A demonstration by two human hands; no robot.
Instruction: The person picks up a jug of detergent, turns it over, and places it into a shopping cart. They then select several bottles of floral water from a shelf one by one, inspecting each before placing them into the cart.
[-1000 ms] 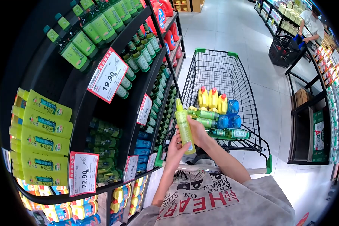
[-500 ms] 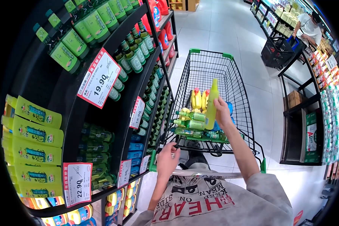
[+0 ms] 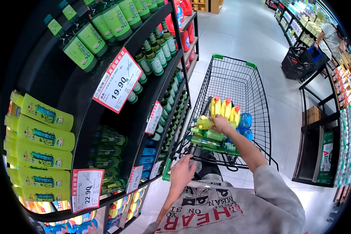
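My right hand reaches down into the shopping cart, its fingers around a yellow-green bottle that lies crosswise on other bottles. The hand covers the bottle's middle. Beneath it, green bottles lie side by side. Just beyond are three yellow bottles with red caps, and to the right of the hand are blue containers. Near the left end of the cart handle, my left hand is open with fingers loosely bent and nothing in them.
Shelves with green bottles and price tags run along the left. Yellow-green bottles stand on the nearest shelf. To the right is a black display rack. Farther back, a person is beside a black basket.
My right hand has lowered the yellow-green bottle from upright above the cart to lying on the other bottles. The view has shifted, and the third yellow bottle now shows.
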